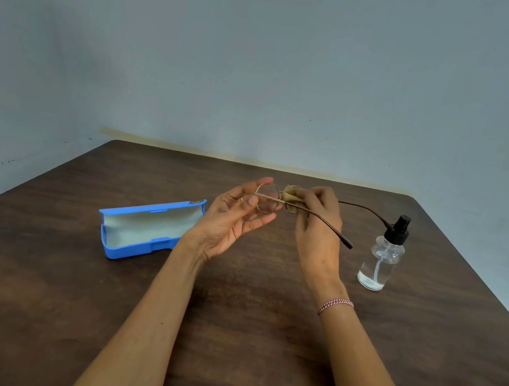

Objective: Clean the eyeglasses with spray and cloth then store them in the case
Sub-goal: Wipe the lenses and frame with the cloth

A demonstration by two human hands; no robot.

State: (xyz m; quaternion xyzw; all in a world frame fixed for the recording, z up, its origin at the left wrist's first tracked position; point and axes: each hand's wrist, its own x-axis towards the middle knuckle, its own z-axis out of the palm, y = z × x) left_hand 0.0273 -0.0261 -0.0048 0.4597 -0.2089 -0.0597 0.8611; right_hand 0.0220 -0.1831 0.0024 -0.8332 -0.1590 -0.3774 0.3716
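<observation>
Two bare forearms are seen nearest, reaching from 6 o'clock over the dark wooden table (36, 293), with a braided bracelet (335, 305) worn on the right wrist. At 9 o'clock of the hands the blue case (146, 230) is laid open, lining up, and nothing is seen in it.

The eyeglasses (267, 198) are held in the air above the table's middle, between the case and the spray bottle. The round rim at the 9 o'clock end is pinched lightly by the left hand (230, 219) between thumb and fingertips, the other fingers being spread; that grip is judged loose. The tan cloth (290, 198) is clamped around the other lens by the right hand (317, 224), fingers curled on it. At 4 o'clock of the hands the spray bottle (381, 259) is stood upright, capped in black.

Three troubles are judged possible. The thin wire frame could be slipped or twisted out of the slack left grip if the cloth is rubbed hard. The rim or bridge could be bent by pressure from the right. The bottle could be tipped by the farther temple, whose tip is seen close to the black cap, should the frame be swung toward 3 o'clock.

Both temples are unfolded and trailed toward 3 to 4 o'clock. The long axis is therefore judged to run roughly 10 to 4 o'clock, with the lens fronts turned toward 9 to 10 o'clock.
</observation>
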